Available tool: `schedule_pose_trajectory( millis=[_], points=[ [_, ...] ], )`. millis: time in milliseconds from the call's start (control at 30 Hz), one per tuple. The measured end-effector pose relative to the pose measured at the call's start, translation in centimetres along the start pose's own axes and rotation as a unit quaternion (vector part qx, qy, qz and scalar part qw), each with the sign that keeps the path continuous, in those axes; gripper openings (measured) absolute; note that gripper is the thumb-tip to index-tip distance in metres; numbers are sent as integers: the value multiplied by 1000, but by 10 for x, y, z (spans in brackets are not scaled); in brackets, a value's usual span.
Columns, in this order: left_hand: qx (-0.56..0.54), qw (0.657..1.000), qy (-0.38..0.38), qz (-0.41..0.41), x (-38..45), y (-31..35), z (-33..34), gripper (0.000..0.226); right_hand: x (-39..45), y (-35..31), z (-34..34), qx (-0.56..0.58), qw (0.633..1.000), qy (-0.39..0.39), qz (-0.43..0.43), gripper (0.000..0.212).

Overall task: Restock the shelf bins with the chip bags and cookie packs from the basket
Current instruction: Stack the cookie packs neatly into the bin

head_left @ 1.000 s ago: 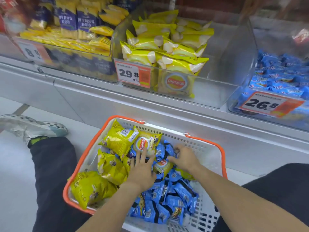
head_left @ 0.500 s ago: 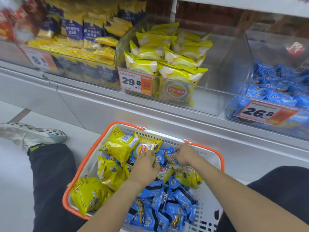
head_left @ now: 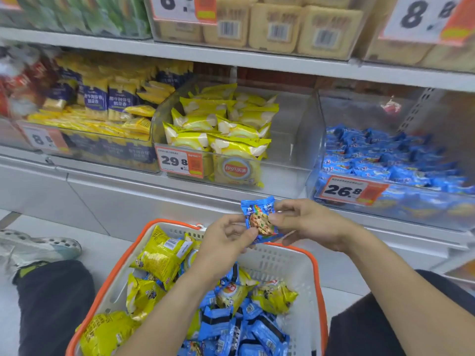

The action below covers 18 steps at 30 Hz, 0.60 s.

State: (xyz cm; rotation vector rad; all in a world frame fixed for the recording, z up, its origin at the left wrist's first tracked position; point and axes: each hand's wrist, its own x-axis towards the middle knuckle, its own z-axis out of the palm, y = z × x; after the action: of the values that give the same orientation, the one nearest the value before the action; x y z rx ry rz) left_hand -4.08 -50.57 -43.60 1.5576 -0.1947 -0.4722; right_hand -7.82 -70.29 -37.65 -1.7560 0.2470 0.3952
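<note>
A small blue cookie pack (head_left: 259, 220) was up above the basket (head_left: 288, 263), in front of the shelf. The left hand (head_left: 226, 242) and the right hand (head_left: 305, 224) both pinched it. Yellow chip bags (head_left: 160, 255) and more blue packs lay in the basket below.

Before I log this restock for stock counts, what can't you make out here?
Head view only:
- Basket contents: lower layers buried, near end cut off by the frame.
- Top price tags: cropped by the top edge.
- Far-left bin: blurred.
- Cookie pack text: too small, partly under fingers.
</note>
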Motion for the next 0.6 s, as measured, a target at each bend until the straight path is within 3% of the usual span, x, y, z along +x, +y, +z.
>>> schedule_pose_trajectory(
  millis=[167,367,500,600],
  points=[
    [3,999,-29,46,5,29,29,33,-18,4,-27,22,992,102,-76,43],
    [6,993,-66,99,14,56,66,26,-38,18,-61,85,977,145,-130,36],
    [20,990,-97,104,19,70,89,44,-55,19,-80,74,961,200,-179,36],
    [52,984,-99,139,24,81,107,41,-66,19,-93,18,950,224,-215,39]
  ],
)
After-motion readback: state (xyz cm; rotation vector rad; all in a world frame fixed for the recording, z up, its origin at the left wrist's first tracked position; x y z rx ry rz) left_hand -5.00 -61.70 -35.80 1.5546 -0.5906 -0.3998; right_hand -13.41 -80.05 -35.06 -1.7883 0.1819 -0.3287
